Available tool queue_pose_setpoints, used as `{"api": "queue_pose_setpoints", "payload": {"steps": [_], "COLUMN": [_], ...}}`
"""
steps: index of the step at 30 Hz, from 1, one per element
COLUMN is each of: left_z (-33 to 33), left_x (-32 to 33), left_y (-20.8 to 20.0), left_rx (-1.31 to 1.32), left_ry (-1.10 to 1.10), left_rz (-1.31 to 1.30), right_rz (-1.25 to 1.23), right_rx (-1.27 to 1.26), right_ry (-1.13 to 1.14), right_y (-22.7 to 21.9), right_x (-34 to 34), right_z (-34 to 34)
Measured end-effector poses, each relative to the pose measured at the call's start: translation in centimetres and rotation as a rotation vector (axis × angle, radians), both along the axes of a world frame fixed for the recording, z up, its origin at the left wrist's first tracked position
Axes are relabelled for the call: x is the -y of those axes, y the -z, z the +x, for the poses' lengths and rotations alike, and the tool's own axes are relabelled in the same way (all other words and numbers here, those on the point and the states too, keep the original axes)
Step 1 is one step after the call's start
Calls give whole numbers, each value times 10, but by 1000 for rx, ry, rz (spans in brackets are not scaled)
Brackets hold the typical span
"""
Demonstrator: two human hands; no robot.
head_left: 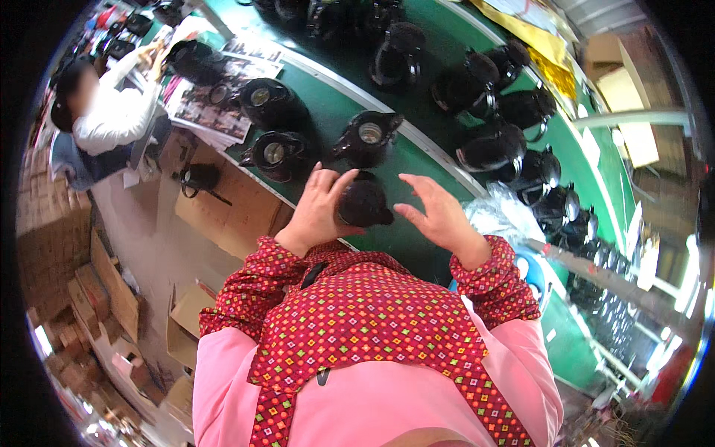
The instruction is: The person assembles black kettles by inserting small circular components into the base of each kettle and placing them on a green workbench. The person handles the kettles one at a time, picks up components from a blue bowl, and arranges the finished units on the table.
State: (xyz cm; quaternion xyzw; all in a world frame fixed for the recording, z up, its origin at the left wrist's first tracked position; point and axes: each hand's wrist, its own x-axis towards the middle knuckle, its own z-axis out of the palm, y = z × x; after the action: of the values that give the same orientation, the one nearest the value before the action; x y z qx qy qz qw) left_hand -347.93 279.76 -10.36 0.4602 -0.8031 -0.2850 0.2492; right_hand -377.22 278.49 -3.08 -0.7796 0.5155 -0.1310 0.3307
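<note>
A black thermos jug (363, 203) stands on the green worktop close in front of me, with its short spout pointing right. The fingers and thumb of my left hand (319, 205) are wrapped round its left side. My right hand (439, 216) is just to its right, apart from it, with thumb and fingers spread and nothing in them. Beyond the held jug is an open black jug (368, 135) with a silvery mouth. Two more open black jugs, one near (275, 153) and one farther off (267, 103), stand to the left.
Several black jugs (494, 147) line the far green strip, past a metal rail (428, 145). Clear plastic wrap (506, 214) lies to the right. Printed sheets (216, 112) rest at the left, near a co-worker (112, 112) in white. Cardboard boxes (234, 201) stand below the worktop.
</note>
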Motion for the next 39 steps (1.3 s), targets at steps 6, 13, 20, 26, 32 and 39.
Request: {"api": "queue_pose_setpoints", "payload": {"steps": [6, 13, 20, 26, 32, 39], "left_z": [30, 59, 47, 37, 36, 16], "left_x": [-28, -118, -127, -126, -108, -67], "left_y": [32, 70, 55, 47, 38, 24], "left_rx": [-305, -460, -229, -356, -290, -221], "left_ry": [-242, -350, -279, -387, -448, -479], "left_rz": [186, 291, 85, 227, 253, 248], "right_rz": [-109, 7, 394, 250, 250, 157], "right_rx": [114, 282, 499, 137, 469, 806], "right_ry": [374, 754, 1024, 1008, 901, 569], "right_y": [-16, 26, 75, 112, 59, -147], "right_x": [48, 199, 314, 349, 329, 242], "right_z": [-75, -208, -252, -248, -255, -212]}}
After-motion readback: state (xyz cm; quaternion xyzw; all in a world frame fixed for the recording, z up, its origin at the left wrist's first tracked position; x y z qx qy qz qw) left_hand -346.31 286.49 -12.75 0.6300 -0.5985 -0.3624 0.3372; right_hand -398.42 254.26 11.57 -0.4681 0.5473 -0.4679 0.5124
